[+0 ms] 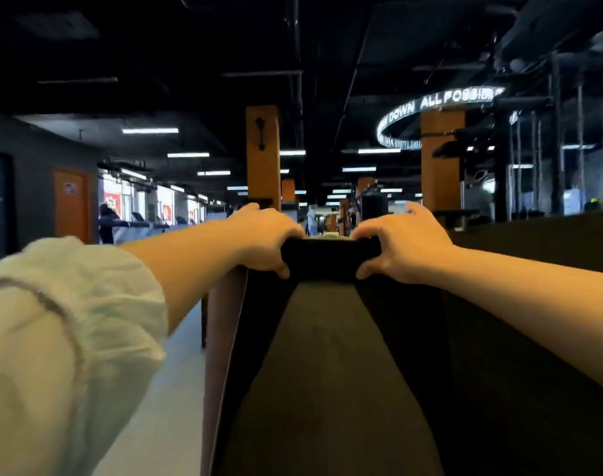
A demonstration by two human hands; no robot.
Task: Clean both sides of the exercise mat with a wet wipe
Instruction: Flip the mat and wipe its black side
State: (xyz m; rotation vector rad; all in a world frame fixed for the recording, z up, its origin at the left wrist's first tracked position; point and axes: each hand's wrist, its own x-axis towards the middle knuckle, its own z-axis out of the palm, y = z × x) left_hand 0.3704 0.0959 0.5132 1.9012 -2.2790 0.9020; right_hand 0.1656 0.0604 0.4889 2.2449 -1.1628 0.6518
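In a dim gym hall we hold the dark exercise mat [331, 355] up by its far edge, near the centre of the view. Our left hand [259, 240] clenches the mat's edge at nine o'clock of that grip line, and our right hand [401, 243] clamps it at three o'clock — thumbs under, fingers over. The mat hangs from there toward six o'clock. No wet wipe shows. This looks like the turn-over between sides. To do it well, we would keep both grips level and apart so the edge stays taut, then lower the mat flat without folding — the unwiped face up.
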